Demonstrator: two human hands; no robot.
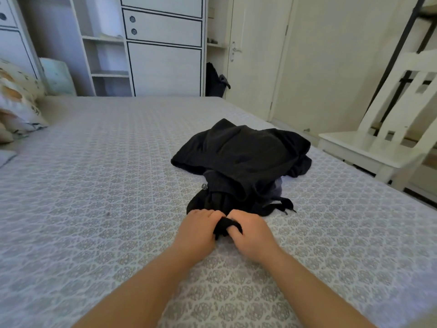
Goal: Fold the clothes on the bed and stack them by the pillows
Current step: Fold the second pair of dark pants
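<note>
Grip: my left hand [197, 229] and right hand [251, 235] both clutch the near edge of the dark clothes pile [241, 159].
Pile: heaped on the bed [94, 185].
Pillows [19, 100]: far left of pile.

Black clothes [238, 157]: matt, soft cloth as I see it, with flat woven drawstrings [283, 205] and a small shiny metal-looking stud [204, 186]. Bed [94, 185] cover: matt quilted cloth, grey-white pattern. Pillows [19, 100]: printed cloth. Wardrobe [163, 43] and chair [369, 145]: smooth white painted finish, slight sheen.
</note>
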